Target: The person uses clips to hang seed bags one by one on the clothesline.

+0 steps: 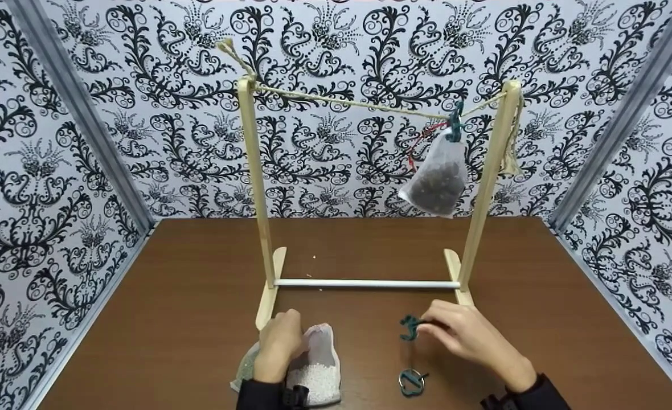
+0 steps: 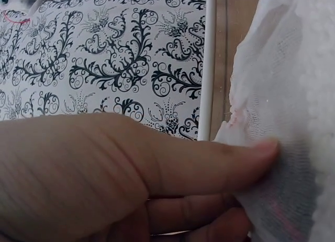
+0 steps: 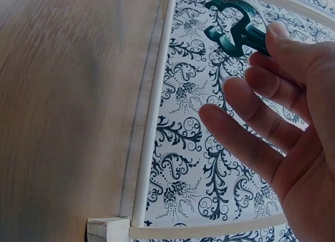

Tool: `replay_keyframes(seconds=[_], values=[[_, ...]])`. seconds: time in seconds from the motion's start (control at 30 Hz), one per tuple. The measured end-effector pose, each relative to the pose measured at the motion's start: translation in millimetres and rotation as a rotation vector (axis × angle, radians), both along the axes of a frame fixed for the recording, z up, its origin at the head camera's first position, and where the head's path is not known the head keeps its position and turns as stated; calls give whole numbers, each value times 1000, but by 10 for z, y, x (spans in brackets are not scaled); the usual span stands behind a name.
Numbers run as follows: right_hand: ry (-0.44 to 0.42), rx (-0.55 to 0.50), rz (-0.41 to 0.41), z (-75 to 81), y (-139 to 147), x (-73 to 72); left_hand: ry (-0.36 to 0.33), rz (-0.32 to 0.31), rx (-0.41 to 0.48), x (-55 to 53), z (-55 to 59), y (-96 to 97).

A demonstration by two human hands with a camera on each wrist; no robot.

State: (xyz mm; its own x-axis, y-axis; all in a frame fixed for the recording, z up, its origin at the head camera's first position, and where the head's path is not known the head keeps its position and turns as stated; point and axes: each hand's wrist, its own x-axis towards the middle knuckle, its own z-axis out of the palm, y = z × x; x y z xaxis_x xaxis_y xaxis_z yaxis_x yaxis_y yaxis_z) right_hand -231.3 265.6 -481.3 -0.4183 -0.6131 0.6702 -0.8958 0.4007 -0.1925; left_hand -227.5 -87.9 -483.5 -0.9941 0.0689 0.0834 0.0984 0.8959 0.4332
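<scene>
My left hand (image 1: 281, 344) pinches the upper part of a white mesh bag (image 1: 320, 376) of white granules, which lies on the table. The left wrist view has the thumb (image 2: 230, 161) pressed on the thin mesh (image 2: 261, 85), other fingers partly hidden behind it. Next to that bag, half covered by the hand, is a greenish-filled mesh bag (image 1: 247, 367). My right hand (image 1: 464, 330) holds a dark green clothespin (image 1: 409, 328) above the table. In the right wrist view, thumb and index finger grip the handle end of this clothespin (image 3: 238, 32), and the other fingers are spread.
A wooden frame (image 1: 254, 171) stands behind the hands, with a white crossbar (image 1: 364, 283) low down. From its sagging rope (image 1: 347, 102) hangs a dark-filled mesh bag (image 1: 439, 182), clipped by a green clothespin (image 1: 455, 122). Another green clip with a ring (image 1: 412, 382) lies near the front.
</scene>
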Motion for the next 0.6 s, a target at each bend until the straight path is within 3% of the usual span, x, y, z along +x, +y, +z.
replay_keyframes(seconds=[0.13, 0.37, 0.6], values=[[-11, 2, 0, -1, 5, 10, 49, -13, -4, 4, -15, 7], [-1, 2, -12, -1, 3, 10, 66, -60, 27, -14, -8, 8], [0, -3, -6, 10, -4, 12, 25, -79, 74, -23, -27, 47]])
